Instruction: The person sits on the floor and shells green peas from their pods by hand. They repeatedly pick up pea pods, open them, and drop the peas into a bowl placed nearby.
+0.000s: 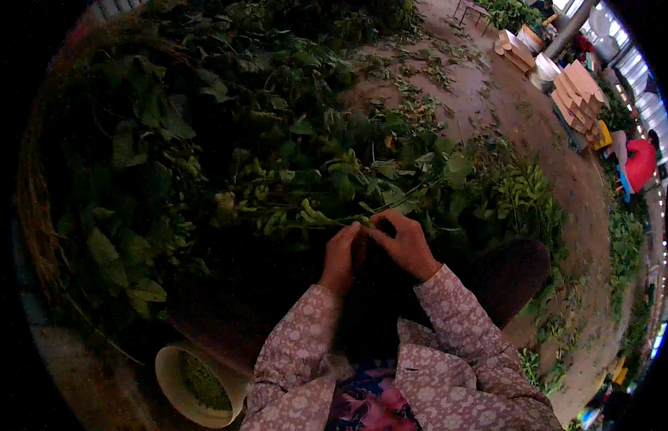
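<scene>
My left hand [342,256] and my right hand [406,242] meet at the middle of the head view, thumbs and fingertips pinched on a green plant stem [361,219]. The stem bears narrow green pods or leaves [315,213] that stretch to the left of my fingers. Around and beyond my hands lies a large heap of leafy green plants [296,129]. A pale round bucket [167,372] stands at the lower left, with small green pieces [204,380] inside. The undersides of my fingers are in shadow.
Loose leaves lie on the brown floor [474,102]. At the upper right are stacked cardboard boxes [579,94], a white bucket [547,70], a small table [472,9] and a pole [571,29]. A person in red [638,164] bends at the far right, near more green plants [627,242].
</scene>
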The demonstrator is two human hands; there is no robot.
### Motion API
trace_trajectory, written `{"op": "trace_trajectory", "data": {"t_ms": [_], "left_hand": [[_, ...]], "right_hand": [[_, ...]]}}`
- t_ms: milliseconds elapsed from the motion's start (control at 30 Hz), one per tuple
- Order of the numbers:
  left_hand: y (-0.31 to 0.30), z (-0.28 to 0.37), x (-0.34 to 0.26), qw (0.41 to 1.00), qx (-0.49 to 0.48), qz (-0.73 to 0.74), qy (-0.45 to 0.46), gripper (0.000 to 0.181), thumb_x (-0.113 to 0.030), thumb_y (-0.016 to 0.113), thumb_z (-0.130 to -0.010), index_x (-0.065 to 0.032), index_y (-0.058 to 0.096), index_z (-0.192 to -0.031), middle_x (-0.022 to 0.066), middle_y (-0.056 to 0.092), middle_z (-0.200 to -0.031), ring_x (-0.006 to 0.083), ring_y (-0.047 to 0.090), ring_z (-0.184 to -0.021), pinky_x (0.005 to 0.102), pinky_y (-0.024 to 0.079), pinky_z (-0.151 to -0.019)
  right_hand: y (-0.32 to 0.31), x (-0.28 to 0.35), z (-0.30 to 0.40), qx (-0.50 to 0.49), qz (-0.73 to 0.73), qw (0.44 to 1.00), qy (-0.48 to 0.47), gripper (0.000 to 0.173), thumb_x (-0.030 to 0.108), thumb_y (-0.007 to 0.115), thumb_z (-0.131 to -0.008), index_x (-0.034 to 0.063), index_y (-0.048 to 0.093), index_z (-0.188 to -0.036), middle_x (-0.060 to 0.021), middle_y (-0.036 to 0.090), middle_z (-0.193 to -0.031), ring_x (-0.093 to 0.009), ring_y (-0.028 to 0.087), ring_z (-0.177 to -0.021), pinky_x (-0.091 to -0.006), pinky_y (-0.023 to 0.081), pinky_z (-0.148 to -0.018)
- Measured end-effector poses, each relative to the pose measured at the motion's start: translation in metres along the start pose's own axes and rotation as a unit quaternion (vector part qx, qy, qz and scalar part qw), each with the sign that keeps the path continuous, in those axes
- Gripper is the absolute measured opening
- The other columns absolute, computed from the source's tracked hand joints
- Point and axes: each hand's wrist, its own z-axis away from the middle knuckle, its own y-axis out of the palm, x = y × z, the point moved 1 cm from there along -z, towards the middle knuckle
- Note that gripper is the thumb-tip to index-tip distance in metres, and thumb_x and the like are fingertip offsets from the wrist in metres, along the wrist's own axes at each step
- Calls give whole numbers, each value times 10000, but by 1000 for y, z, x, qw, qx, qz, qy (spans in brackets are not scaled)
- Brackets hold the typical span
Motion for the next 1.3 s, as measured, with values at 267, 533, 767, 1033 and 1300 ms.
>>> {"op": "trace_trajectory", "data": {"t_ms": [267, 533, 767, 1033, 1300], "left_hand": [[-8, -14, 15, 983, 25, 137, -121, 211, -284, 490, -879, -93, 572, -912, -4, 566, -836, 90, 527, -715, 211, 429, -632], [-15, -15, 3, 994, 35, 65, -79, 177, -248, 538, -852, -98, 581, -936, -8, 578, -833, 106, 545, -726, 242, 452, -637], [-14, -21, 10, 991, 14, 110, -82, 102, -160, 607, -818, -91, 621, -893, -55, 552, -688, 34, 457, -549, 192, 324, -457], [-17, -25, 9, 972, 46, 175, -150, 97, -148, 591, -815, -65, 600, -866, -13, 567, -711, 78, 519, -603, 201, 393, -522], [-11, -18, -4, 978, 90, -187, 21, 175, -176, 643, -770, -56, 580, -882, 3, 581, -763, 91, 521, -656, 228, 425, -562]], "right_hand": [[17, -4, 26, -24, 1, 999, 22, 206, 132, 613, -788, 4, 513, -915, -100, 582, -771, -202, 580, -702, -302, 454, -657], [21, -15, 31, 110, -164, 962, 190, 225, 221, 430, -891, 13, 505, -930, -113, 576, -750, -212, 556, -613, -328, 437, -569], [24, -19, 36, 129, -185, 949, 219, 170, 173, 434, -869, 42, 493, -960, -95, 523, -740, -207, 496, -596, -319, 392, -539], [26, -13, 35, 160, -215, 938, 221, 112, 171, 391, -876, 99, 472, -905, -19, 426, -653, -113, 347, -472, -233, 265, -401], [23, -23, 33, 150, -128, 953, 229, 232, 38, 506, -760, 49, 538, -989, -134, 525, -949, -281, 544, -798, -361, 475, -658]]}}
